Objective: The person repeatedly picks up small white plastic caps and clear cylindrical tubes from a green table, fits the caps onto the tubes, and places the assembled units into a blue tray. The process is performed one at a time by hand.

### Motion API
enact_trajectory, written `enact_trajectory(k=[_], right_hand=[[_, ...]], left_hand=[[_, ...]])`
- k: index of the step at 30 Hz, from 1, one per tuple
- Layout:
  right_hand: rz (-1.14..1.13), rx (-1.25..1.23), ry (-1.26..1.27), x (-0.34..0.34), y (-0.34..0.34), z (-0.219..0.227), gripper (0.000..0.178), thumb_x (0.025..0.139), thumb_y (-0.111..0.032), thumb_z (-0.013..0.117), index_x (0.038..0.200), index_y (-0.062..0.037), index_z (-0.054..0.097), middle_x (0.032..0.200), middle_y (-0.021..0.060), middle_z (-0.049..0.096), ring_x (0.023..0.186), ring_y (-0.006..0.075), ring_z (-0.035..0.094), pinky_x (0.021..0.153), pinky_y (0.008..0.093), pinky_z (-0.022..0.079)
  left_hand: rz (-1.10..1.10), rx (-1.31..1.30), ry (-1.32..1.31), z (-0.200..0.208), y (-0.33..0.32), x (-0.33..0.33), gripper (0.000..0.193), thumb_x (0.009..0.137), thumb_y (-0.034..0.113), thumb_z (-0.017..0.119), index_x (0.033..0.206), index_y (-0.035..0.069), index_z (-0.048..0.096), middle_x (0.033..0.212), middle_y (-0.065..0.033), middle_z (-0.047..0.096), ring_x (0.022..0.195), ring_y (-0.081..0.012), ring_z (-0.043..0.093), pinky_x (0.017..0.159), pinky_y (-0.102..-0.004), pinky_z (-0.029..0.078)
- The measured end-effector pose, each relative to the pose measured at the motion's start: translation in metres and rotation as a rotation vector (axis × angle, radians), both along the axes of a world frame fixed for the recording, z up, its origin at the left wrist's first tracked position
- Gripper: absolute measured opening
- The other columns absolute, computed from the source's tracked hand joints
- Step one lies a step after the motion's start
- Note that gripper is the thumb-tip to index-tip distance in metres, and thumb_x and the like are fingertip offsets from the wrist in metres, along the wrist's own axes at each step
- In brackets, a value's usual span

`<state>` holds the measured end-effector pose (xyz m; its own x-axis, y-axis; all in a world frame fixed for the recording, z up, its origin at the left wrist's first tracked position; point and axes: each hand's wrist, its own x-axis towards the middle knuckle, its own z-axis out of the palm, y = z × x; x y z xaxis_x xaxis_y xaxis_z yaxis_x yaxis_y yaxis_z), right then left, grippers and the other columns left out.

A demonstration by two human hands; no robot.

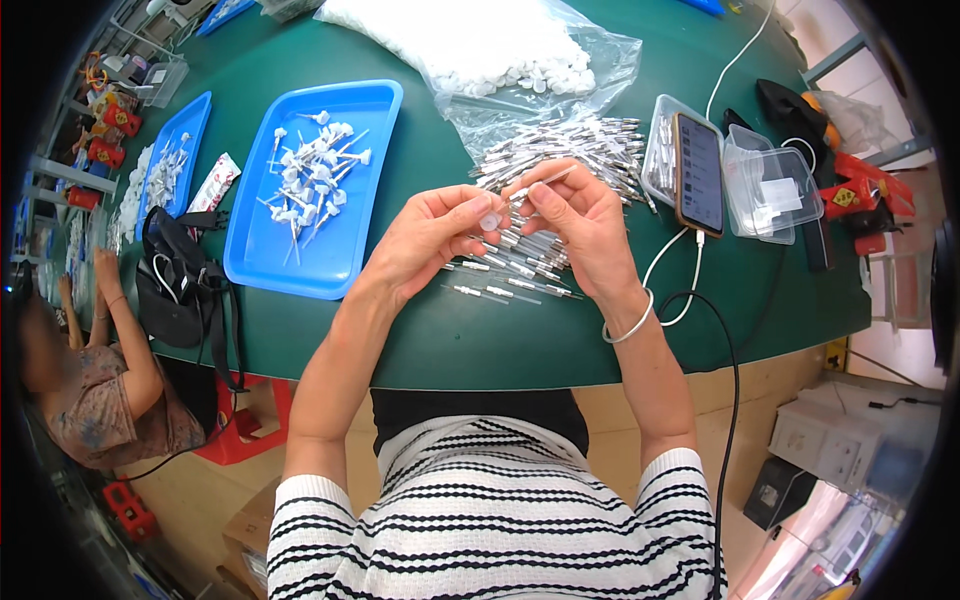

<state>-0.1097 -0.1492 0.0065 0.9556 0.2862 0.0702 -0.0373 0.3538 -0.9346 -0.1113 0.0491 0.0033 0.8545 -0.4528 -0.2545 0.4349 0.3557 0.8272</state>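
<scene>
Between finger and thumb, my left hand (432, 238) pinches a small white plastic cap (490, 221). Close beside it, my right hand (580, 222) grips a thin metal-and-white tube (517, 200), whose near end meets or nearly meets the cap. Whether the two parts touch cannot be made out. Beneath and beyond my hands lies a heap of similar slim tubes (570, 150), with several loose ones (490, 291) at its near edge. To the left, a blue tray (245, 255) holds pieces made of a white cap with a thin tube sticking out.
A clear bag of white caps (500, 50) lies at the back. On the right, a phone (698, 175) leans on a clear box (660, 150), with cables around it and another clear container (775, 190). A black bag (175, 275) and a co-worker (110, 390) are at left.
</scene>
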Motion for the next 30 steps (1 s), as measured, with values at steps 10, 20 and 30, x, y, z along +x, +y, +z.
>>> enact_trajectory(k=[10,20,30], right_hand=[[0.146,-0.078,-0.034,0.003,-0.005,0.005,0.014,0.091,-0.014,0.060,0.096,-0.0006,0.060,0.092,0.0066,0.062,0.078,0.0095,0.057,0.066,0.0235,0.050],[0.151,-0.117,-0.032,0.003,-0.006,0.004,0.012,0.090,-0.010,0.061,0.094,0.0009,0.060,0.089,0.0052,0.060,0.073,0.0096,0.056,0.065,0.0233,0.049],[0.021,-0.017,-0.051,0.013,-0.005,0.003,0.009,0.091,-0.006,0.057,0.097,0.0001,0.060,0.093,0.0073,0.064,0.075,0.0096,0.058,0.069,0.0238,0.049]], left_hand=[[-0.064,0.065,0.021,0.001,0.000,-0.002,0.016,0.088,0.017,0.064,0.091,0.001,0.064,0.083,-0.0066,0.064,0.068,-0.0080,0.059,0.061,-0.0184,0.052],[-0.043,0.252,-0.094,0.003,0.001,0.001,0.013,0.087,0.016,0.064,0.082,0.003,0.064,0.079,-0.0036,0.062,0.066,-0.0076,0.058,0.060,-0.0205,0.049],[0.154,0.094,0.014,0.003,0.003,0.003,0.011,0.088,0.013,0.064,0.088,0.002,0.064,0.083,-0.0049,0.064,0.069,-0.0067,0.059,0.063,-0.0184,0.053]])
